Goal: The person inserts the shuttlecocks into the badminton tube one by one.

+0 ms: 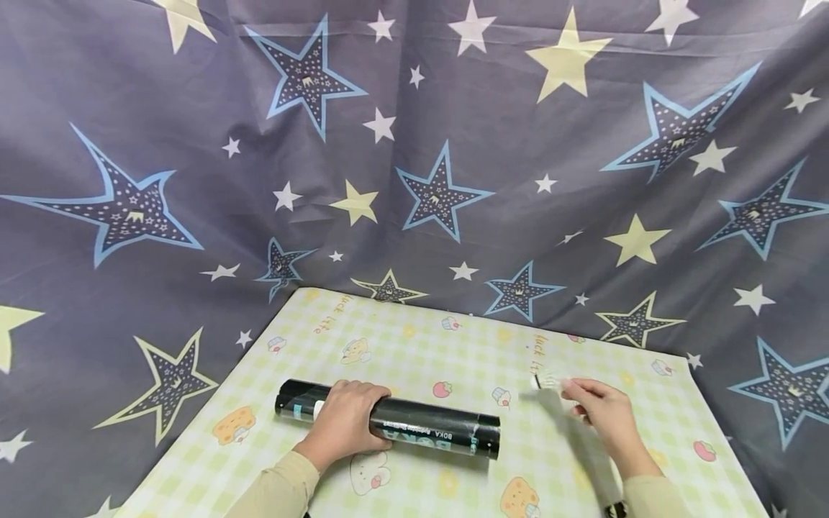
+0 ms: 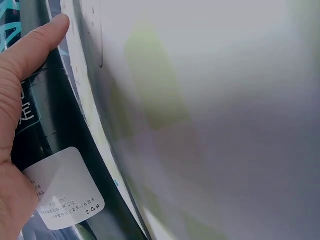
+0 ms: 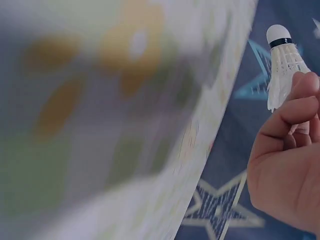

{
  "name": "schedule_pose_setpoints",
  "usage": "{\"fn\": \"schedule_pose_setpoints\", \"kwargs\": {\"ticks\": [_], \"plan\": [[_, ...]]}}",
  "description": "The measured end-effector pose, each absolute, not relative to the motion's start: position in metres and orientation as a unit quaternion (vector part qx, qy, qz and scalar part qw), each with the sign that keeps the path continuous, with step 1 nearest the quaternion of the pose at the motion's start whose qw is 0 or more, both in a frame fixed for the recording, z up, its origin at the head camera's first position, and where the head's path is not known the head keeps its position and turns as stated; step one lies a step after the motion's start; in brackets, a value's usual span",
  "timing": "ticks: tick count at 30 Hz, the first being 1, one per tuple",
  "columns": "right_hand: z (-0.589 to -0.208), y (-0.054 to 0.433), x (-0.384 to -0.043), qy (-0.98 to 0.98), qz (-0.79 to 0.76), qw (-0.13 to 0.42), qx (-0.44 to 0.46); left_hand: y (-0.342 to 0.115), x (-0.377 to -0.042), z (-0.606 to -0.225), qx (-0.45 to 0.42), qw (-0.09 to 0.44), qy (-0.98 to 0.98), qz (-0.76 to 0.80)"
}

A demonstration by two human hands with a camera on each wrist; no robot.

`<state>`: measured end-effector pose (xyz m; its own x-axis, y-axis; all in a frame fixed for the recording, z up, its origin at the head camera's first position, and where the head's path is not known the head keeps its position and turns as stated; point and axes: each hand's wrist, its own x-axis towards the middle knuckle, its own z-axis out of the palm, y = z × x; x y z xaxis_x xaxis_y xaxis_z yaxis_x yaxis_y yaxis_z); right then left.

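Note:
A black cylindrical tube [image 1: 427, 426] printed with "BOKA" lies across the table, and my left hand [image 1: 350, 417] grips it around its middle. In the left wrist view the thumb [image 2: 42, 42] stretches along the tube [image 2: 55, 120], beside a white label [image 2: 67, 190]. To the right, my right hand [image 1: 605, 417] pinches a white shuttlecock [image 1: 549, 380] by its feathered skirt. The right wrist view shows the shuttlecock [image 3: 282, 62] with its rounded white cork and dark band pointing away from the fingers. The tube's ends are too dim to tell whether they are capped.
A table [image 1: 401, 338] covered with a green-and-white checked cloth carries both hands' work. Dark curtains [image 1: 414, 165] with stars hang behind it and on both sides. A shadow of the right arm falls on the cloth.

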<state>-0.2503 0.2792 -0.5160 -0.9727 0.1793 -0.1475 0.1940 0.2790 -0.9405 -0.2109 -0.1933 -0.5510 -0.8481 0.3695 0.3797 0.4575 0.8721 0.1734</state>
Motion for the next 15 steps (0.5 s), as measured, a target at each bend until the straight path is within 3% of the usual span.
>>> {"fn": "schedule_pose_setpoints", "kwargs": {"ticks": [6,15], "plan": [[-0.506,0.305,-0.216,0.72,-0.679,0.004,0.143,-0.194,-0.214,-0.548,-0.187,0.162,-0.96,-0.13],[-0.476,0.277,-0.187,0.661,-0.748,-0.031,0.053,-0.178,-0.217,-0.523,-0.168,0.181,-0.96,-0.13]]}}
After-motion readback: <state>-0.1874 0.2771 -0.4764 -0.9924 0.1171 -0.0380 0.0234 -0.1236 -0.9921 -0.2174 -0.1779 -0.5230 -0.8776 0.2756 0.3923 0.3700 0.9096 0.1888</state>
